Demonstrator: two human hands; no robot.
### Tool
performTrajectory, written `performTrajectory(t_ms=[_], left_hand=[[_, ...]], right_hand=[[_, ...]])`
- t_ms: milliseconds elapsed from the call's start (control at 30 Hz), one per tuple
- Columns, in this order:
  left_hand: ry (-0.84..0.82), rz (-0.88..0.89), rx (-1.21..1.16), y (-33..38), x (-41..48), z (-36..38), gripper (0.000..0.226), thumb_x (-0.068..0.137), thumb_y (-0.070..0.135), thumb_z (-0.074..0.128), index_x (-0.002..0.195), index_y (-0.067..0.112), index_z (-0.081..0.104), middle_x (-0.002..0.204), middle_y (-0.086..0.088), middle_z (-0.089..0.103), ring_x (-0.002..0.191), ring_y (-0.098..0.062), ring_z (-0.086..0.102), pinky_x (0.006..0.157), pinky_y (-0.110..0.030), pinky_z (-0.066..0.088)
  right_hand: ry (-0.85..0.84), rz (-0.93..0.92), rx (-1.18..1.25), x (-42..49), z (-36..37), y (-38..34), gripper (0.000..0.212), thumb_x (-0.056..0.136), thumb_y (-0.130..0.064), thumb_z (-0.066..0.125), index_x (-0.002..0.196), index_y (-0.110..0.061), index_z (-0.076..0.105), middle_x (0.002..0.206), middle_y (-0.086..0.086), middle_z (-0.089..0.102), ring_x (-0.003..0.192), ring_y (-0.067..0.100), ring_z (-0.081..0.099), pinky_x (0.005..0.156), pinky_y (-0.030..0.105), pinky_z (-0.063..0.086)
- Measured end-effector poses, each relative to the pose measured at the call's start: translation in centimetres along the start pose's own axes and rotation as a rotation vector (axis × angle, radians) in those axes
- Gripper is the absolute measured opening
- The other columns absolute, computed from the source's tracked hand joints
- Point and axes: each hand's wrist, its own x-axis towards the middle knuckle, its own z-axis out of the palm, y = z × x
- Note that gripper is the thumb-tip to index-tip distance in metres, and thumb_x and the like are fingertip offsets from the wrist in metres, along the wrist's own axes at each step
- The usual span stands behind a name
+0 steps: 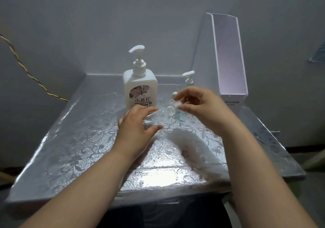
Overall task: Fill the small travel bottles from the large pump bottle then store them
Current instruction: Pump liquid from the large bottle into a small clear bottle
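A large white pump bottle with a flower label stands at the back middle of the table. Just in front of it my left hand holds a small clear travel bottle, tilted with its neck toward the right. My right hand pinches the bottle's small white cap at that threaded neck. Behind my right hand a second small clear bottle with a white pump head stands upright, its body mostly hidden.
A tall white open box stands at the back right, close to my right hand. The table wears a shiny patterned cover. A yellow cord hangs along the wall at left.
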Motion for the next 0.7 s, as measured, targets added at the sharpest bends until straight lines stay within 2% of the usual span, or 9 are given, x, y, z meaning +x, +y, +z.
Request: performTrajectory(t_ms=[100,233,333,400,500,567,633,700], left_hand=[[-0.004,-0.013,-0.006,0.0,0.0,-0.1,0.052,0.074,0.04,0.076,0.122,0.033,0.059,0.113,0.016,0.051,0.118,-0.019,0.05,0.103,-0.053,0.039],[0.003,-0.038,-0.047,0.3,-0.1,-0.2,0.051,0.076,0.038,0.076,0.123,0.029,0.059,0.111,0.015,0.052,0.114,-0.017,0.052,0.102,-0.05,0.042],[-0.004,-0.058,-0.101,0.4,-0.1,-0.2,0.051,0.077,0.036,0.075,0.124,0.025,0.059,0.115,0.011,0.057,0.109,-0.015,0.056,0.099,-0.044,0.048],[-0.011,-0.05,-0.129,0.4,-0.1,-0.3,0.052,0.078,0.038,0.074,0.127,0.023,0.059,0.119,0.008,0.059,0.106,-0.012,0.057,0.097,-0.037,0.05],[0.025,-0.028,-0.199,0.6,-0.3,-0.6,0.051,0.079,0.037,0.073,0.127,0.024,0.059,0.12,0.008,0.061,0.105,-0.008,0.058,0.092,-0.026,0.049],[0.072,-0.009,-0.29,0.9,-0.5,-0.7,0.05,0.078,0.037,0.075,0.124,0.029,0.059,0.118,0.009,0.063,0.104,-0.005,0.061,0.088,-0.022,0.051],[0.147,-0.004,-0.409,1.3,-0.8,-1.3,0.044,0.076,0.036,0.076,0.116,0.036,0.06,0.112,0.012,0.067,0.099,0.001,0.063,0.082,-0.017,0.052],[0.23,0.003,-0.5,1.8,-0.7,-2.0,0.038,0.076,0.035,0.075,0.111,0.035,0.061,0.105,0.014,0.068,0.093,0.003,0.064,0.078,-0.014,0.052]], right_hand=[[0.084,0.037,-0.177,0.5,-0.9,0.4,0.015,0.084,-0.011,0.07,0.093,-0.023,0.071,0.082,0.0,0.06,0.068,0.009,0.05,0.06,0.015,0.041],[-0.012,0.084,-0.483,1.4,0.3,1.9,0.018,0.082,-0.015,0.07,0.1,-0.019,0.07,0.085,0.001,0.057,0.069,0.009,0.05,0.056,0.013,0.035],[-0.058,0.088,-0.616,1.8,1.9,2.7,0.02,0.085,-0.013,0.064,0.103,-0.019,0.07,0.097,0.004,0.063,0.089,0.019,0.058,0.069,0.017,0.036],[-0.084,0.117,-0.631,1.7,2.2,2.7,0.025,0.086,-0.012,0.061,0.109,-0.02,0.069,0.105,0.004,0.065,0.094,0.021,0.06,0.074,0.019,0.039],[-0.065,0.126,-0.577,1.7,1.7,1.5,0.032,0.082,-0.013,0.068,0.113,-0.017,0.067,0.092,0.0,0.06,0.082,0.017,0.057,0.076,0.022,0.046],[0.01,0.089,-0.546,2.2,1.2,0.1,0.028,0.081,-0.017,0.071,0.109,-0.016,0.069,0.091,0.001,0.065,0.084,0.017,0.061,0.08,0.024,0.049],[0.094,0.027,-0.517,2.7,0.9,-1.8,0.02,0.084,-0.022,0.07,0.103,-0.018,0.071,0.095,0.001,0.07,0.084,0.014,0.061,0.077,0.022,0.047],[0.148,-0.027,-0.478,3.3,0.7,-3.7,0.017,0.085,-0.025,0.068,0.101,-0.019,0.072,0.097,0.0,0.071,0.084,0.012,0.061,0.076,0.021,0.046]])
